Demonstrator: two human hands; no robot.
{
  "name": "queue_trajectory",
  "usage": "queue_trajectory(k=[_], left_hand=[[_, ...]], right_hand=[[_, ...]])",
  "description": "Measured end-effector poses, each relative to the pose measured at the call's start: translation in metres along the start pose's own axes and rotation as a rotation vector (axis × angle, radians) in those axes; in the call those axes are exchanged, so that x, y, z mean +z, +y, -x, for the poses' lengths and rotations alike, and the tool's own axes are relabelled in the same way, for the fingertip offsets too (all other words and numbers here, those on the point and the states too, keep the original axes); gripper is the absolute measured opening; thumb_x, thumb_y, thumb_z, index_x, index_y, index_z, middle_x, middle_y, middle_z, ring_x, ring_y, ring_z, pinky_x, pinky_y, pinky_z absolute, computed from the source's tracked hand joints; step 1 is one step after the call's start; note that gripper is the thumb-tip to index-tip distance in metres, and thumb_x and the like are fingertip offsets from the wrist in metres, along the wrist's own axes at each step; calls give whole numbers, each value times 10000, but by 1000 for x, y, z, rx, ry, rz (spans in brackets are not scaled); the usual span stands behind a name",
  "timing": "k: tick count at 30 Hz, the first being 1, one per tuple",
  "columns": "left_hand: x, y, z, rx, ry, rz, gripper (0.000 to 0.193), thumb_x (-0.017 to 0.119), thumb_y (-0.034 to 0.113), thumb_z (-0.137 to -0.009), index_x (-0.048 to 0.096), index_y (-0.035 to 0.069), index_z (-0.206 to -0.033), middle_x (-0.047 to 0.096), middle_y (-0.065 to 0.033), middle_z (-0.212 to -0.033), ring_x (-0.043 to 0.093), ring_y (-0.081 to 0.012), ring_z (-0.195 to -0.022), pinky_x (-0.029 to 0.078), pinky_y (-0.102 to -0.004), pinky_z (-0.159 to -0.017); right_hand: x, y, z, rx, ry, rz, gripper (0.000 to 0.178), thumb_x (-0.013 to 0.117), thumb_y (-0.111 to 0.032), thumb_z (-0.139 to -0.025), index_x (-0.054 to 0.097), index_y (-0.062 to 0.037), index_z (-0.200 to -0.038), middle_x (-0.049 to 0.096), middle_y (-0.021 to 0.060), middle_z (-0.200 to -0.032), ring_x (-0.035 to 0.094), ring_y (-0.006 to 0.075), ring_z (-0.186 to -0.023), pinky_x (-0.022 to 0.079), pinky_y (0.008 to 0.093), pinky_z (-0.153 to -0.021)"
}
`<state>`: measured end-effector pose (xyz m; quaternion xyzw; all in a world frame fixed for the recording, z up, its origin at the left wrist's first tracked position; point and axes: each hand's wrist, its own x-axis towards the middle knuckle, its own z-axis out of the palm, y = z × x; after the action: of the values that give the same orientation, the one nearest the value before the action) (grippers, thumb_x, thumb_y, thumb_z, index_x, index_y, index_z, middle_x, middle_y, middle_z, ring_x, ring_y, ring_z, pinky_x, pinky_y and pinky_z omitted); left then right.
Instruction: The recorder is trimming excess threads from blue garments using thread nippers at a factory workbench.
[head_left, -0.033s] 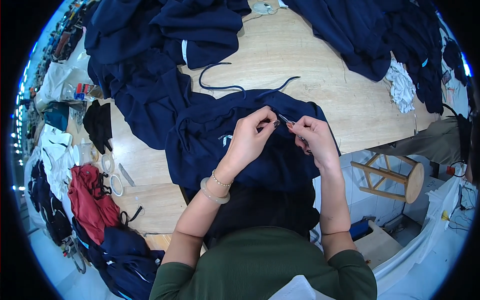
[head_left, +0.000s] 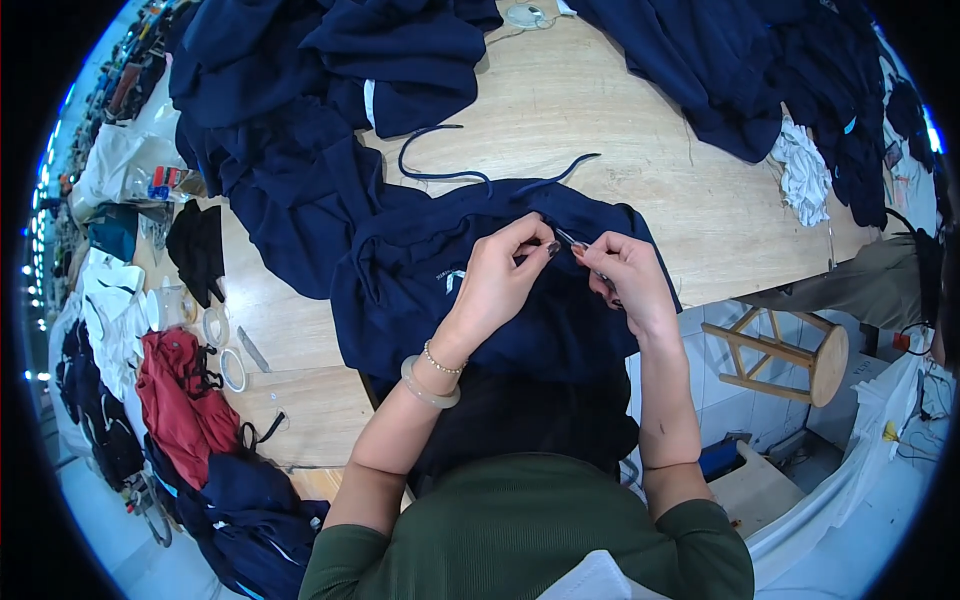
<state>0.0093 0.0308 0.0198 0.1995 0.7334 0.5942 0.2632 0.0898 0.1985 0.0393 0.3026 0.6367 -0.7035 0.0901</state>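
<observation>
A navy garment (head_left: 390, 290) with a drawstring (head_left: 430, 177) lies bunched over the table's near edge and onto my lap. My left hand (head_left: 508, 270) is closed in a pinch on the garment's fabric, near its upper edge. Just to the right, my right hand (head_left: 630, 275) is curled around what look like small thread snips (head_left: 565, 237). Their metal tip points toward my left fingertips, while the handle is mostly hidden in the palm. A small pale label (head_left: 453, 281) shows on the garment beside my left hand.
More navy garments (head_left: 270, 60) are heaped at the far left, others (head_left: 690, 70) at the far right. A crumpled white cloth (head_left: 803, 175) lies on the wooden table (head_left: 560, 90). Tape rolls (head_left: 232, 370) and a red bag (head_left: 185, 400) are on the left; a wooden stool (head_left: 828, 365) stands right.
</observation>
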Motion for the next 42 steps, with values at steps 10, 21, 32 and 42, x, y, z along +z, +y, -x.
queue_trajectory(k=[10, 21, 32, 42], left_hand=[[0, 1, 2, 38, 20, -79, 47, 624, -19, -919, 619, -34, -963, 688, -173, -1140, 646, -145, -1076, 515, -257, -885], [0, 1, 4, 50, 47, -53, 54, 631, -20, -913, 629, -33, -966, 680, -209, -1157, 647, -156, -1090, 518, -266, -890], [0, 1, 5, 54, 44, -32, 61, 626, -31, -909, 633, -34, -970, 666, -213, -1192, 613, -201, -1180, 516, -279, -910], [4, -6, 6, 183, 116, -46, 48, 625, -57, -866, 585, -43, -889, 626, -122, -1018, 607, -153, -724, 486, -254, -637]], right_hand=[[2, -1, -4, 16, -2, -25, 207, 672, -227, -911, 626, -64, -792, 509, -23, -535, 371, 20, -418, 205, 198, -400], [-3, -2, -4, 14, -35, -32, 207, 669, -234, -918, 630, -74, -792, 510, -31, -543, 388, 17, -432, 209, 194, -405], [-3, -3, -4, 27, -43, 3, 208, 675, -227, -914, 630, -58, -801, 514, -31, -543, 390, 17, -434, 218, 197, -403], [-1, -2, -6, -15, -37, 8, 207, 668, -214, -915, 592, -77, -780, 505, -32, -548, 376, 19, -433, 211, 192, -403]])
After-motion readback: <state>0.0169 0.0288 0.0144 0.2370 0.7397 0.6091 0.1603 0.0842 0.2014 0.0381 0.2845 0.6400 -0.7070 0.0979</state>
